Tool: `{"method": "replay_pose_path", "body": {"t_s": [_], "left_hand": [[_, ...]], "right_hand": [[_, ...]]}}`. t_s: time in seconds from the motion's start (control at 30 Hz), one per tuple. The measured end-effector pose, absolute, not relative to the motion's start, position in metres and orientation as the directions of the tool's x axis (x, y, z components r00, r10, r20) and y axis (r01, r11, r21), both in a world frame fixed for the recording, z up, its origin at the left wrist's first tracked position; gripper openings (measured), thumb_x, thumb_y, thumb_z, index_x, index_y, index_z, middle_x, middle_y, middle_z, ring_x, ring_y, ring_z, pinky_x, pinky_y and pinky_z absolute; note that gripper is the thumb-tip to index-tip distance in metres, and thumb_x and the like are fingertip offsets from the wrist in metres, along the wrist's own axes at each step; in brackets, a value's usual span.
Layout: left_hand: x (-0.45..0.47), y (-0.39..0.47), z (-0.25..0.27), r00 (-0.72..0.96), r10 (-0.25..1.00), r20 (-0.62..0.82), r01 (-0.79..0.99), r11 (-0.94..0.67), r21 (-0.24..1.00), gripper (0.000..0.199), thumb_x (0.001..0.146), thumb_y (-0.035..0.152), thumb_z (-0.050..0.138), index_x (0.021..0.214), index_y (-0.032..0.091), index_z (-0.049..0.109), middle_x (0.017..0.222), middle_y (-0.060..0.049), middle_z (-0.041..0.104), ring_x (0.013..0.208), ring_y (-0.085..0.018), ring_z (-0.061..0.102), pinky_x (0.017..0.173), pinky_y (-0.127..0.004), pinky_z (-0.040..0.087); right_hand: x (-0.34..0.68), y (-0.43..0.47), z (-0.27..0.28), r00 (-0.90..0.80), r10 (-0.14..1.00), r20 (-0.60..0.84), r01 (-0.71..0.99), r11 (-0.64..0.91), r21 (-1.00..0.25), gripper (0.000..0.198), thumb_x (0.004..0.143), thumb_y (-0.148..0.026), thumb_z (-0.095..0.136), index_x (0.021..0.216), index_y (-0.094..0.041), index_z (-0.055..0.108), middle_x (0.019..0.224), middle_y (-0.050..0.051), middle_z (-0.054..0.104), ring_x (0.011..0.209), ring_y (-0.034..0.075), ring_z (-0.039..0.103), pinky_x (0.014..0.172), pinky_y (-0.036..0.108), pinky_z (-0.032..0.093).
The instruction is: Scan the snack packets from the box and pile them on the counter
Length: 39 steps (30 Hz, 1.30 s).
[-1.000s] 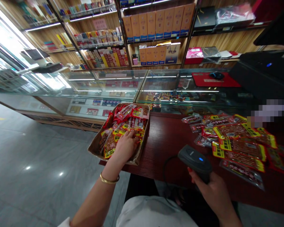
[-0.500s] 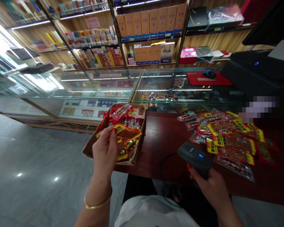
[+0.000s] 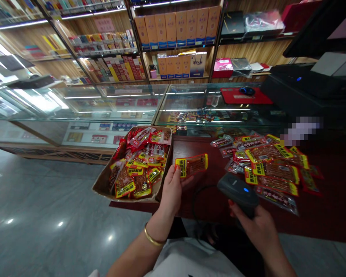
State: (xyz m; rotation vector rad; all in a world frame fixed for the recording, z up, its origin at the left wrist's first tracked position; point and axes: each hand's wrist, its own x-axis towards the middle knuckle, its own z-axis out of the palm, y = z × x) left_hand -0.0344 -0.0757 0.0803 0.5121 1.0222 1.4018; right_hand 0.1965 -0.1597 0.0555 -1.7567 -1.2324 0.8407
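Between the thumb and fingers of my left hand (image 3: 174, 186) is a snack packet (image 3: 196, 164), yellow-edged with brown sticks showing through. It is held above the dark red table, just right of an open cardboard box (image 3: 157, 198). Red, yellow and clear packets (image 3: 138, 169) fill that box. My right hand (image 3: 258, 225) grips a dark barcode scanner (image 3: 238, 192) by its handle. A blue light glows on top of the scanner, whose head points towards the held packet. Farther right, a loose pile of similar packets (image 3: 272, 165) lies on the table.
Behind the table (image 3: 187, 148) runs a glass display counter (image 3: 190, 92), with a red mouse pad (image 3: 233, 97) and a computer mouse (image 3: 247, 90) on top. Dark checkout equipment (image 3: 302, 96) stands at the right. Shelves of boxes (image 3: 181, 29) line the wall. A cable trails near the scanner.
My left hand has moved right, from over the cardboard box to above the table, carrying the packet. The scanner in my right hand stays almost in place. The view has shifted slightly.
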Motion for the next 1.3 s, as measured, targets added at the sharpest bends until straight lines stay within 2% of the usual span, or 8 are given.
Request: {"method": "replay_pose_path", "body": {"t_s": [0.4, 0.57, 0.67, 0.83, 0.97, 1.13, 1.23, 1.3], "left_hand": [[-0.036, -0.052, 0.049, -0.019, 0.91, -0.415, -0.664, 0.299, 0.685, 0.017, 0.09, 0.025, 0.069, 0.103, 0.015, 0.068, 0.101, -0.01, 0.076, 0.091, -0.022, 0.075, 0.094, -0.049, 0.062], [-0.036, -0.05, 0.035, -0.01, 0.949, -0.315, -0.585, 0.25, 0.772, 0.041, 0.063, 0.014, 0.088, 0.101, 0.016, 0.074, 0.103, -0.008, 0.078, 0.096, -0.021, 0.073, 0.1, -0.039, 0.056], [-0.035, -0.047, 0.024, -0.068, 0.945, -0.319, -0.526, 0.238, 0.816, 0.032, 0.058, 0.016, 0.087, 0.089, 0.015, 0.077, 0.092, -0.007, 0.078, 0.088, -0.02, 0.072, 0.095, -0.036, 0.056], [-0.04, -0.044, 0.013, -0.058, 0.973, -0.222, -0.373, 0.185, 0.909, 0.019, 0.056, 0.015, 0.081, 0.075, 0.018, 0.078, 0.109, -0.011, 0.078, 0.101, -0.026, 0.073, 0.091, -0.037, 0.057], [-0.047, -0.044, 0.011, 0.084, 0.944, -0.32, -0.332, 0.33, 0.884, 0.031, 0.06, 0.018, 0.07, 0.089, 0.018, 0.08, 0.105, -0.012, 0.079, 0.091, -0.028, 0.074, 0.071, -0.035, 0.059], [-0.055, -0.044, 0.011, 0.246, 0.923, -0.297, -0.38, 0.373, 0.846, 0.044, 0.072, 0.034, 0.069, 0.112, 0.017, 0.079, 0.118, -0.015, 0.075, 0.102, -0.03, 0.071, 0.079, -0.037, 0.06], [-0.052, -0.042, 0.009, 0.145, 0.942, -0.301, -0.255, 0.33, 0.909, 0.042, 0.077, 0.044, 0.072, 0.108, 0.016, 0.078, 0.113, -0.013, 0.075, 0.1, -0.028, 0.07, 0.078, -0.034, 0.058], [-0.047, -0.041, 0.008, 0.026, 0.972, -0.235, -0.15, 0.236, 0.96, 0.043, 0.069, 0.032, 0.08, 0.109, 0.018, 0.076, 0.104, -0.009, 0.076, 0.093, -0.024, 0.07, 0.077, -0.03, 0.056]], "right_hand": [[0.197, -0.163, 0.048, 0.321, 0.943, -0.086, 0.361, -0.206, -0.91, 0.038, 0.073, -0.06, 0.078, 0.075, -0.022, 0.078, 0.07, 0.007, 0.081, 0.066, 0.027, 0.077, 0.063, 0.031, 0.06], [0.199, -0.164, 0.046, 0.335, 0.938, -0.086, 0.368, -0.214, -0.905, 0.038, 0.074, -0.06, 0.079, 0.072, -0.022, 0.076, 0.068, 0.007, 0.08, 0.065, 0.027, 0.076, 0.062, 0.031, 0.059], [0.199, -0.164, 0.044, 0.346, 0.934, -0.091, 0.364, -0.223, -0.904, 0.039, 0.073, -0.06, 0.08, 0.071, -0.022, 0.076, 0.065, 0.007, 0.078, 0.062, 0.026, 0.076, 0.06, 0.031, 0.058], [0.2, -0.165, 0.044, 0.359, 0.928, -0.099, 0.329, -0.225, -0.917, 0.037, 0.071, -0.058, 0.08, 0.072, -0.021, 0.077, 0.071, 0.009, 0.081, 0.065, 0.027, 0.077, 0.061, 0.031, 0.059], [0.2, -0.165, 0.047, 0.355, 0.928, -0.114, 0.319, -0.235, -0.918, 0.035, 0.07, -0.055, 0.08, 0.076, -0.021, 0.078, 0.069, 0.008, 0.08, 0.064, 0.027, 0.076, 0.061, 0.031, 0.059], [0.198, -0.165, 0.049, 0.37, 0.919, -0.138, 0.33, -0.269, -0.905, 0.036, 0.07, -0.056, 0.079, 0.078, -0.021, 0.079, 0.066, 0.007, 0.08, 0.062, 0.027, 0.076, 0.06, 0.032, 0.058], [0.199, -0.165, 0.047, 0.369, 0.92, -0.135, 0.346, -0.271, -0.898, 0.038, 0.07, -0.058, 0.078, 0.077, -0.021, 0.078, 0.065, 0.007, 0.079, 0.061, 0.026, 0.075, 0.06, 0.032, 0.058], [0.199, -0.164, 0.046, 0.358, 0.924, -0.134, 0.343, -0.264, -0.901, 0.038, 0.071, -0.058, 0.077, 0.076, -0.021, 0.078, 0.067, 0.008, 0.08, 0.063, 0.026, 0.076, 0.06, 0.032, 0.057]]}}
